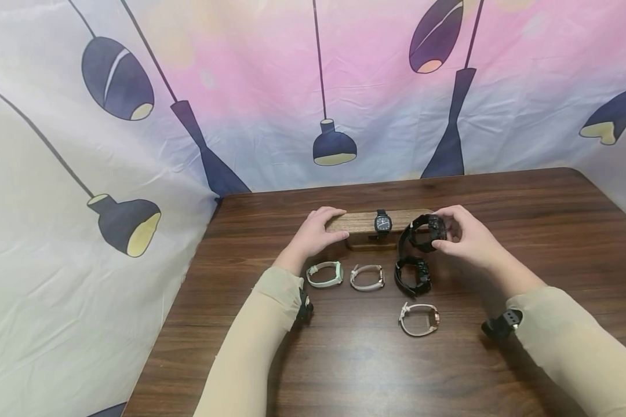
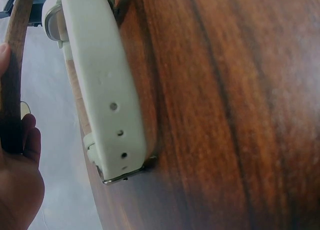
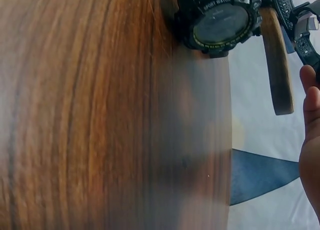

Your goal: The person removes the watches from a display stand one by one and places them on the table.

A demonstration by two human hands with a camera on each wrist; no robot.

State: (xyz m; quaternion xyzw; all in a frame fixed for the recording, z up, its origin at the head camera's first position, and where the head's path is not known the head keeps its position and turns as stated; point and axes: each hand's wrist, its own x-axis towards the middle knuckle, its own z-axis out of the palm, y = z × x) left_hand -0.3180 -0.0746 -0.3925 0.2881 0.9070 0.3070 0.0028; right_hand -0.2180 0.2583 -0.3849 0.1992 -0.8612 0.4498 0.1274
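My left hand (image 1: 320, 230) grips the left end of a wooden watch stand (image 1: 357, 222), thumb in front and fingers behind. A square-faced black watch (image 1: 383, 223) is strapped around the stand's bar near the middle. With thumb and fingers, my right hand (image 1: 464, 234) pinches a black watch (image 1: 434, 231) by its case at the bar's right end; its loose strap hangs down on the left. Below it, a black sport watch (image 3: 220, 24) stands on its side on the table. A mint-green watch (image 2: 102, 84) is closest to the left wrist.
On the brown wooden table (image 1: 344, 359) a pinkish-grey watch (image 1: 367, 278) stands beside the mint-green one. Nearer the front is a white-strapped watch (image 1: 419, 320). A cloth (image 1: 271, 116) printed with hanging lamps covers the wall behind the table.
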